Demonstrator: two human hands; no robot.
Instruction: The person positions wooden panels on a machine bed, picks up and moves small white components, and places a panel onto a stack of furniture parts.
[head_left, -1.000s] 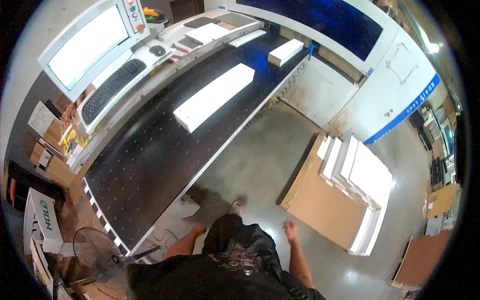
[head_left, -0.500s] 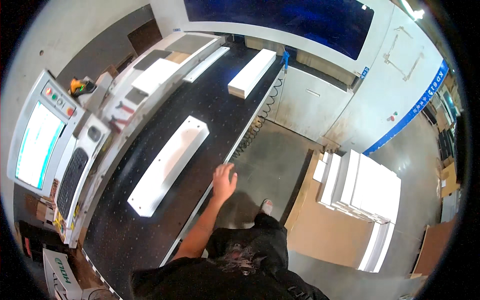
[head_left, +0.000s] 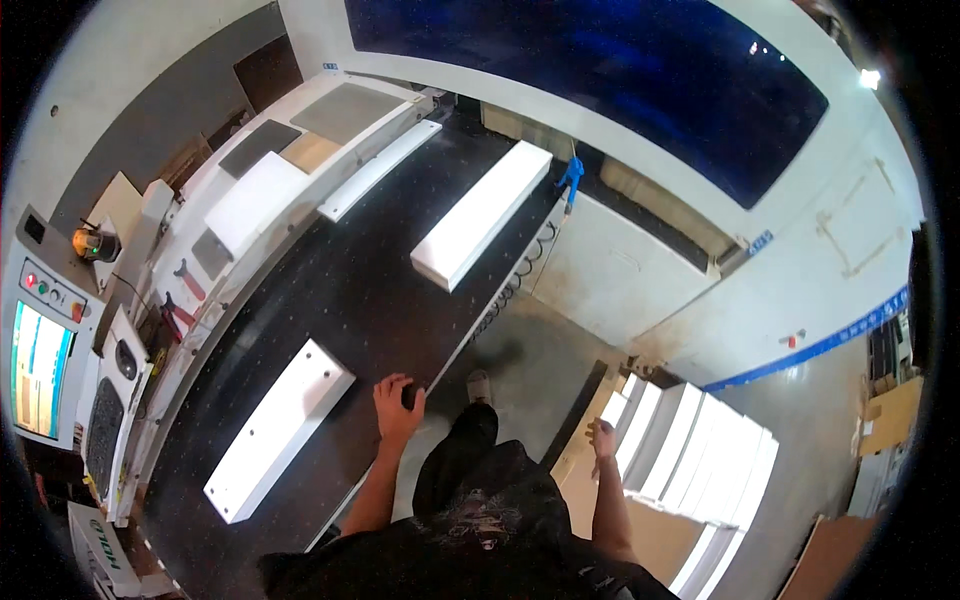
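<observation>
My left hand (head_left: 398, 408) hovers over the front edge of a long black worktable (head_left: 330, 290), empty, its fingers loosely curled and apart. Just left of it lies a thick white board or board stack (head_left: 278, 432) with small dark holes in its top. Farther up the table is a second white block of boards (head_left: 482, 215). My right hand (head_left: 602, 440) hangs beside a pile of white panels (head_left: 690, 440), with loosely bent fingers and nothing visible in them. Whether it touches the pile's near edge is hard to tell.
A narrow white strip (head_left: 380, 172) lies along the table's far side. A control screen (head_left: 40, 370), a keyboard (head_left: 105, 410) and red-handled pliers (head_left: 176, 318) are at the left. A blue air gun (head_left: 571, 174) with a coiled hose hangs by the large white machine (head_left: 610, 240).
My view has shifted forward along the table, and the nearer board sits lower in the picture. My right hand has come into view beside the white pile. My left hand remains empty.
</observation>
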